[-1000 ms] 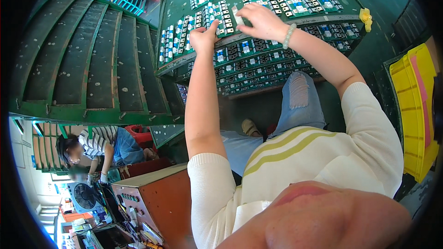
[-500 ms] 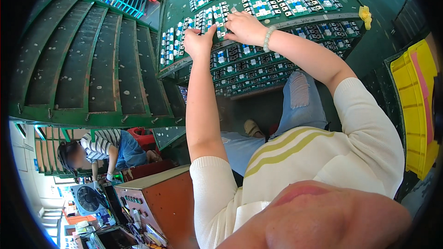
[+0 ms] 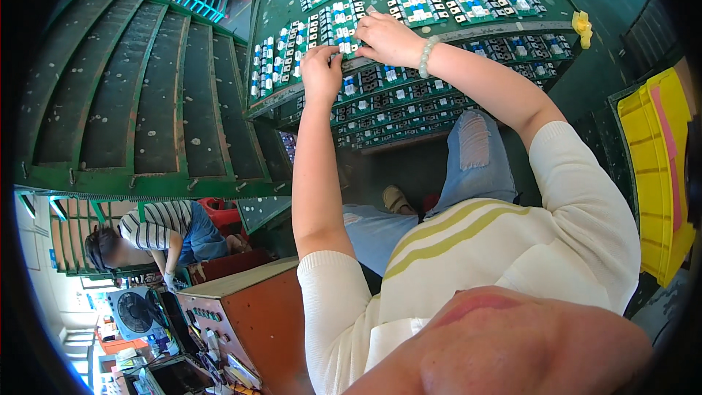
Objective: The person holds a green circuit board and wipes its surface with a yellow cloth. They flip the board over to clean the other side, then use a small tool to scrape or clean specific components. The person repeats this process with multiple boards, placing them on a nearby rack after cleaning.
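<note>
On the top shelf of a green rack [image 3: 453, 31], rows of small green circuit boards with white, blue and black parts lie side by side. My left hand [image 3: 322, 73] is at the shelf's front edge, its fingers bent and closed at the near left end of one circuit board [image 3: 342, 25]. My right hand [image 3: 391, 40] reaches over from the right, its fingers curled against that board's right side. A beaded bracelet [image 3: 426, 57] circles my right wrist. The fingertips partly cover the board, so the exact grip is hard to see.
More boards [image 3: 409, 95] fill the lower shelves. To the left stands a slatted green rack [image 3: 117, 95]. A yellow bin [image 3: 654, 183] is at the right. Another person [image 3: 168, 230] bends over a bench at lower left, near a fan [image 3: 135, 311] and an orange-brown cabinet [image 3: 256, 322].
My left hand has moved slightly down and right, its thumb and fingers drawing in at the board's near end. My right hand has barely shifted. The other person has leaned lower.
</note>
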Available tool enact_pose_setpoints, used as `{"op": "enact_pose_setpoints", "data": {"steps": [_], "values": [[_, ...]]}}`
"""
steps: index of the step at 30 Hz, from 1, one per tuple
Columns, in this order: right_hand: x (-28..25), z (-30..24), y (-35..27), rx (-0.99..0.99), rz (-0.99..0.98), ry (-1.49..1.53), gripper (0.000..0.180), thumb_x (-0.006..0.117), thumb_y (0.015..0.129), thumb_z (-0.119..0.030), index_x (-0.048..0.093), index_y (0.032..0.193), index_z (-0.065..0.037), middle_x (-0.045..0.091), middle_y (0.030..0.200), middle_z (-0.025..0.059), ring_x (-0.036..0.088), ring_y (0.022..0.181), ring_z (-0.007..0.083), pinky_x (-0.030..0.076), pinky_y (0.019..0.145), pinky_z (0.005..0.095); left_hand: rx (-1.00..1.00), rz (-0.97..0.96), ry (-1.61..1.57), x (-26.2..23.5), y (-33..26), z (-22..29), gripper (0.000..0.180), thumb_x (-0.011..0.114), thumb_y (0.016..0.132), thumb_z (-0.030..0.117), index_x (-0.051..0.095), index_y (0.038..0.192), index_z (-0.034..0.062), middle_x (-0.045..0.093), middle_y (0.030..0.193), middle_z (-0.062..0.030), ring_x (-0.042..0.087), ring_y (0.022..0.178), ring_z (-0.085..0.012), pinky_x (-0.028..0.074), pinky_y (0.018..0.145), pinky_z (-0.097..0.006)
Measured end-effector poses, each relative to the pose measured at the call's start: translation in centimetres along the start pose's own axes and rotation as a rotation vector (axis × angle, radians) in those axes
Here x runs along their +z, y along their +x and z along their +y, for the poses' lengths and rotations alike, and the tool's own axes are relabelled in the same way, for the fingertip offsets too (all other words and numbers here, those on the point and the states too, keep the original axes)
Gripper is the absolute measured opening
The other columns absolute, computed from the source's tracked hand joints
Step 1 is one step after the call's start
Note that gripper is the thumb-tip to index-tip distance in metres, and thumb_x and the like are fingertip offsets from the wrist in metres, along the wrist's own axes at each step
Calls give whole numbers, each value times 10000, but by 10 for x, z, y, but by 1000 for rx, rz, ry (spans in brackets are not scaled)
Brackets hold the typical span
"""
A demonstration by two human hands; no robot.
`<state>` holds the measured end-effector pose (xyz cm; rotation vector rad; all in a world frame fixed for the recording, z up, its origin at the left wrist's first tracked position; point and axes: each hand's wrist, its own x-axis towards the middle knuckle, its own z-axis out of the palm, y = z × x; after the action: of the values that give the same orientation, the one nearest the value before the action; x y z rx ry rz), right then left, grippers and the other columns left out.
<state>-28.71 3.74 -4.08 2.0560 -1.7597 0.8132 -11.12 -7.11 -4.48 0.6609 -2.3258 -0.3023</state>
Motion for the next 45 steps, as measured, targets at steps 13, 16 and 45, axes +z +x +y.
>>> {"op": "enact_pose_setpoints", "data": {"steps": [13, 16, 45], "values": [[-1, 18, -6, 54, -62, 133, 418, 710, 835, -323, 654, 1143, -46, 636, 1065, 119, 554, 1078, 312, 460, 933, 415, 194, 286, -1459, -126, -34, 134, 223, 578, 963, 218, 591, 803, 63, 533, 688, -6, 490, 648, -120, 453, 724, -344], [8, 18, 4, 5, -42, 185, 366, 709, 836, -294, 671, 1098, -42, 666, 989, 142, 588, 983, 358, 473, 913, 426, 424, 54, -1808, -199, -73, 202, 321, 615, 911, 277, 580, 624, 139, 501, 621, 32, 468, 632, -105, 383, 810, -355], [28, -11, 52, -112, -236, -309, 713, 508, 886, -652, 642, 1045, 31, 575, 1099, 140, 553, 1101, 276, 469, 951, 390, 772, 144, -2162, -208, -135, 256, 110, 738, 698, 15, 645, 644, 41, 610, 628, -59, 595, 583, -178, 520, 756, -372]]}}
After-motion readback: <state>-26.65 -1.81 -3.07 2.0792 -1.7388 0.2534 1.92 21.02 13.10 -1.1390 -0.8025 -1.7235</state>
